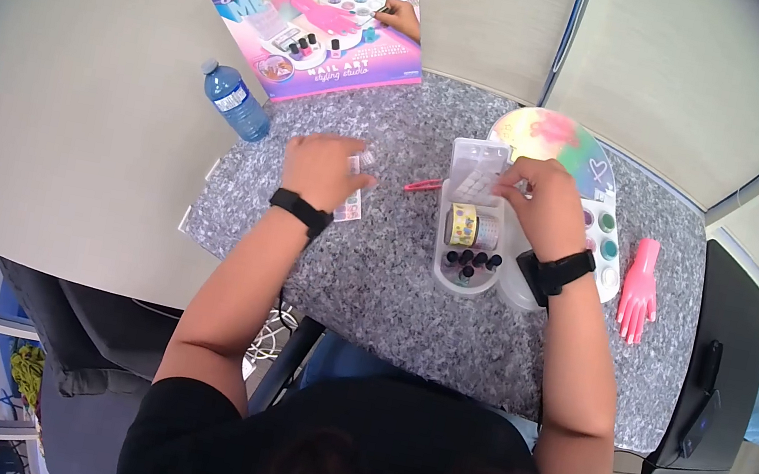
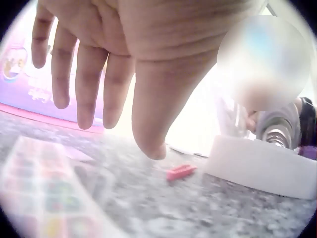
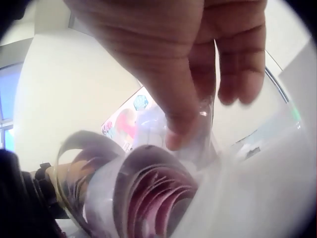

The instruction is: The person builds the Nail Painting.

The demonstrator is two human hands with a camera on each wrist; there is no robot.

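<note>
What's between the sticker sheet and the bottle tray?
A small pink tool lies on the tabletop between the sticker sheet and bottle tray. Shows in the head and left wrist views.

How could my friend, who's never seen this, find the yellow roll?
On the speckled grey table, find the whitish tub by the person's right hand. Inside it, look beside the black-capped bottles. Yours is the yellow patterned roll; the paler roll next to it isn't.
</note>
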